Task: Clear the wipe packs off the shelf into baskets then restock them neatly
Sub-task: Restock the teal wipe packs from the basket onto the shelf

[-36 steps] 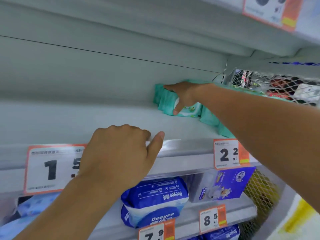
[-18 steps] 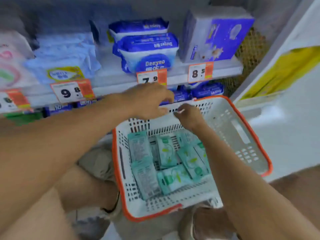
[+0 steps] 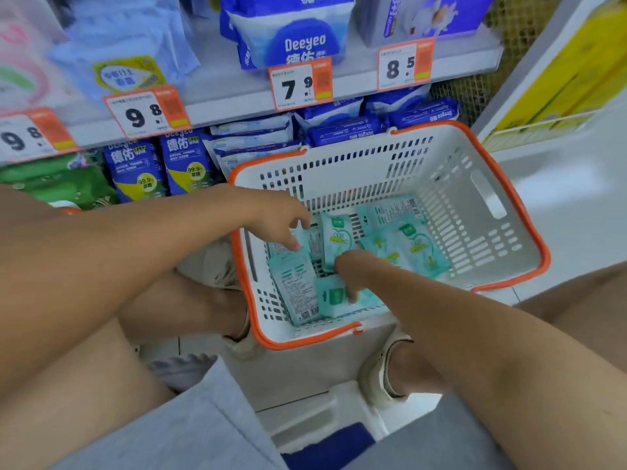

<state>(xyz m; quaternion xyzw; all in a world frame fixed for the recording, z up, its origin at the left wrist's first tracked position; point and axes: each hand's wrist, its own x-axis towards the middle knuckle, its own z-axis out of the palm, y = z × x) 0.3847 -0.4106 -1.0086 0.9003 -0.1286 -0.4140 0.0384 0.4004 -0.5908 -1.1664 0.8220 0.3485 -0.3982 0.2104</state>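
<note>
Basket (image 3: pixel 502 212) on the floor in front of shelving, between two feet. Wipe packs (image 3: pixel 420 245) loose inside, in the basket's left and middle part. Left hand (image 3: pixel 271 215) reaching in over the left rim, above the packs; right hand (image 3: pixel 353 269) lower, among the packs near the front wall. Price tags (image 3: pixel 300 83) along the shelf edge behind, stocked packages above and below.

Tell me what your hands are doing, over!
Both hands down in the basket. Left hand open, fingertips on the teal wipe packs. Right hand reaching among them, grip unclear. Nothing in the way.
</note>
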